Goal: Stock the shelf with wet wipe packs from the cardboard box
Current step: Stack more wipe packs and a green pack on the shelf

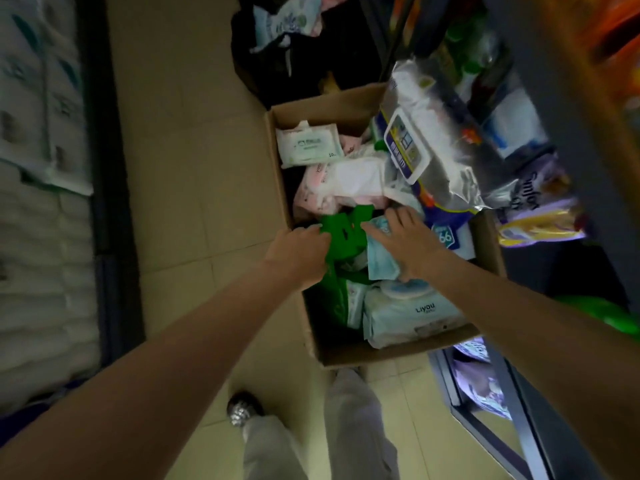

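Observation:
An open cardboard box stands on the tiled floor, full of wet wipe packs. My left hand grips the handle of a green bag that lies in the box. My right hand reaches in beside it, fingers spread on a light blue pack. A pale blue pack marked Liyou lies at the near end, a white-green pack at the far end, and pink-white packs in the middle. A large silver-white pack leans over the box's right side.
The shelf on the right holds purple and blue packages. White paper goods fill the shelf on the left. A black bag with more packs sits beyond the box. My legs and a shoe stand just before the box.

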